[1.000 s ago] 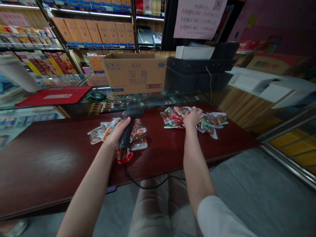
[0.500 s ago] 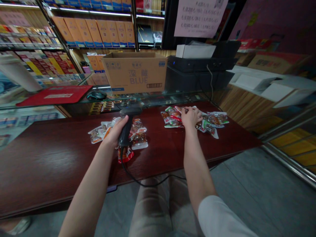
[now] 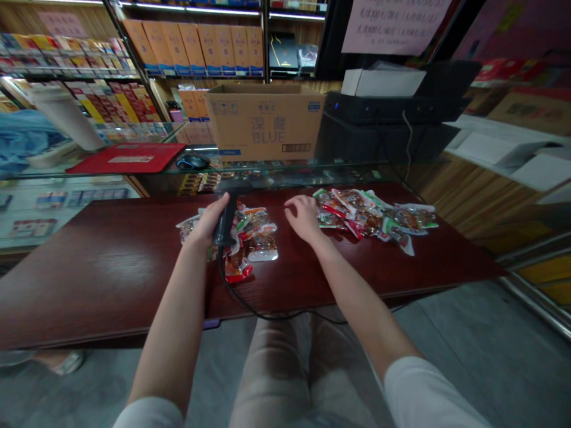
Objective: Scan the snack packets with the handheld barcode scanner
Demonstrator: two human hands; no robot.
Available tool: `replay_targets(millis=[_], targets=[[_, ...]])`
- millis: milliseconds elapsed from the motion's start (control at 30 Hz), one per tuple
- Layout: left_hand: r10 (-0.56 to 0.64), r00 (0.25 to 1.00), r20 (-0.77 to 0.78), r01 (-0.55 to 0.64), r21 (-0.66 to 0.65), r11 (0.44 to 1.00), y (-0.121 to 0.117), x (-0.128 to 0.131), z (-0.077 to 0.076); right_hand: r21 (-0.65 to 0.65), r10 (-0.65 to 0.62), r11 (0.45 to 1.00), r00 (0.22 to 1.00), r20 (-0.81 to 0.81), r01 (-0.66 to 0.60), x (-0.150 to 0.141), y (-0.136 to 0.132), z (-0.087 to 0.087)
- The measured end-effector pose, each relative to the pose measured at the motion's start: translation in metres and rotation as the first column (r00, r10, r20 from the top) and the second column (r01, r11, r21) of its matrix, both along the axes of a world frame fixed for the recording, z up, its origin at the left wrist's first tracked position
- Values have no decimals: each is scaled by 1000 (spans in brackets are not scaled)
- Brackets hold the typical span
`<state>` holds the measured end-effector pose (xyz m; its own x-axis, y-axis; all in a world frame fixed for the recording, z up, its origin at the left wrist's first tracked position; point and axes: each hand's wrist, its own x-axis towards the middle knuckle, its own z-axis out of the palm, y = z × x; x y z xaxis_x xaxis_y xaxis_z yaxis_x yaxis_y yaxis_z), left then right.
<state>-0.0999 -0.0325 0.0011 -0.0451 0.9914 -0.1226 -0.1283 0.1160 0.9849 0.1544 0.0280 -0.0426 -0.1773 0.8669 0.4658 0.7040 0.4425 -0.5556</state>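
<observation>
My L grip (image 3: 209,221) is wrapped round the scanner (image 3: 225,224), nearside of the box (image 3: 267,128), by the L pkt pile (image 3: 263,245) on the counter (image 3: 111,267). My R grip (image 3: 304,217), part-spread, is nearside of the box's R end, just beside the R pkt pile (image 3: 368,219), near-R of box.

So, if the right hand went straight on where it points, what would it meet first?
Probably the glass counter beyond the table; depth is unclear, so the right hand might pass over it toward the cardboard box.
</observation>
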Motion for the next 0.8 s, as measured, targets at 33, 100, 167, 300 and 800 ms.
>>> replay_targets(millis=[33, 100, 167, 300, 800], targets=[[23, 1000, -4, -23, -16, 1000, 1, -1, -1, -57, 49, 997, 999, 15, -48, -7, -2, -4], [81, 997, -3, -81, -53, 995, 4, -2, -3, -178, 112, 978, 994, 21, -106, -17, -6, -11], [134, 991, 15, -132, -81, 988, 5, -2, -3, -276, 129, 954, 991, 26, -117, -22, -8, -16], [180, 983, 32, -176, -113, 978, 6, 0, -2, -349, 119, 934, 986, 117, -71, -27, -12, -20], [164, 986, 36, -157, -137, 978, 10, -4, -7, -465, 93, 856, 952, -292, -226, -17, 6, -22]])
